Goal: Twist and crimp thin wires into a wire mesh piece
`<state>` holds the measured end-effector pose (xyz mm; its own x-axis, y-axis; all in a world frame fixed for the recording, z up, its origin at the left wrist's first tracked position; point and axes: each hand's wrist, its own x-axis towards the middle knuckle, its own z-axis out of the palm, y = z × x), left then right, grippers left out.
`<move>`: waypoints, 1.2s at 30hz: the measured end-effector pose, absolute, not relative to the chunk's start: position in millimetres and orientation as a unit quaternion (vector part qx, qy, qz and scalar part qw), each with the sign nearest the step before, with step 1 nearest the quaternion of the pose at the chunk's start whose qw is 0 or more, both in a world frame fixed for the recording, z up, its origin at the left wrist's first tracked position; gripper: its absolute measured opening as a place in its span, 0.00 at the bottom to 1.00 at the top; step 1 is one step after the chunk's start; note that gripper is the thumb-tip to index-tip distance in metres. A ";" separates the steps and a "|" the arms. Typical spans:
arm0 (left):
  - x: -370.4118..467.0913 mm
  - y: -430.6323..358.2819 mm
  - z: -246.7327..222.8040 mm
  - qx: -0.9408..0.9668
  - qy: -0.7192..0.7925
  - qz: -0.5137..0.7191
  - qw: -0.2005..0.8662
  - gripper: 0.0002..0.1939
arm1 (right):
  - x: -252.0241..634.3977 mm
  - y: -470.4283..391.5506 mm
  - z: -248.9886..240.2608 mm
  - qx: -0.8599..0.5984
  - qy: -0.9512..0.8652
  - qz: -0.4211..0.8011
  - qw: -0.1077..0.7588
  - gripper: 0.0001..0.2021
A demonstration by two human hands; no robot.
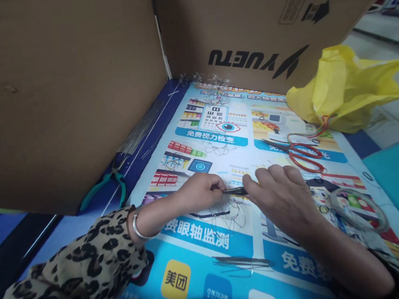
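While clear of cardboard (67, 96) edges, right hand (283, 198) around apparent pliers (236, 191)

I've got a dark tool (236, 191) in the right hand (283, 193), its tip at the left hand (201, 190); my feed shows red-handled scissors (290, 149) near a yellow bag (335, 90).

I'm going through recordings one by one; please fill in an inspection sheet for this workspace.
Surface: printed sheet, laid flat.
Job's things: slim dark tool between left grip and right grip; thin wire tangle below it in view.
Clutter: red-handled scissors, green-handled pliers, dark strands, yellow bag.
Grips: left closed at the tool's tip, contents unclear; right closed on its other end.
Cables: nothing seen, only thin coloured cords by the bag.
Surroundings: cardboard panels at left and back.
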<state>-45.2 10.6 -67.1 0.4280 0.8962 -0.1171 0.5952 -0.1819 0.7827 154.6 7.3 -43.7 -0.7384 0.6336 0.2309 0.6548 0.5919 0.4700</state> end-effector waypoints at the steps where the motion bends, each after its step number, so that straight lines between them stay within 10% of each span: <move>1: -45.0 10.7 -66.8 0.746 0.502 0.188 0.396 0.08 | 154.8 7.5 -44.7 -0.364 -0.892 -0.266 0.020 0.08; 22: -44.9 11.1 -66.8 0.708 0.495 0.215 0.455 0.06 | 160.7 15.6 -60.5 -0.445 -0.894 -0.040 -0.019 0.20; 36: -45.7 10.8 -61.7 0.724 0.473 0.191 0.465 0.05 | 161.8 17.3 -51.1 -0.362 -0.916 -0.172 -0.024 0.06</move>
